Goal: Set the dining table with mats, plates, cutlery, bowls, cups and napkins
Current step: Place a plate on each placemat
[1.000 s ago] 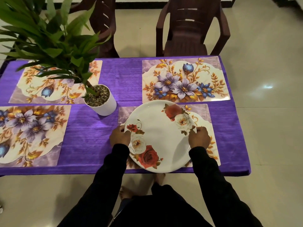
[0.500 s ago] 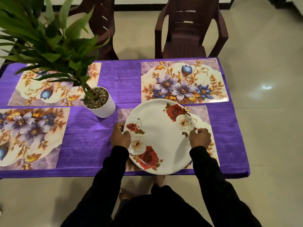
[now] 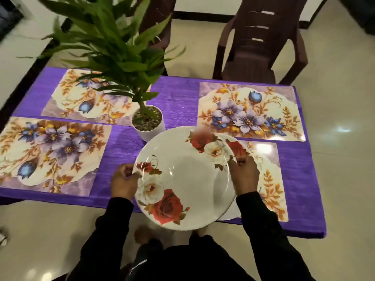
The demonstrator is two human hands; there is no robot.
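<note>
Purple-clothed tabletop [image 3: 178, 102] filling mid frame, four flowered mats on it. Brown chair [image 3: 257, 43] upper right. Potted plant [image 3: 147, 122] at centre. White rose-patterned plate [image 3: 182, 179] lower centre, lifted over the near right mat [image 3: 272, 179], a second plate's rim just showing beneath. Left hand [image 3: 123, 182] and right hand [image 3: 244, 175]: each grip clamped on the top plate's opposite rims.

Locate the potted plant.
In the head view, the potted plant stands mid-table on the purple cloth, just beyond the held plate's far-left rim.
</note>
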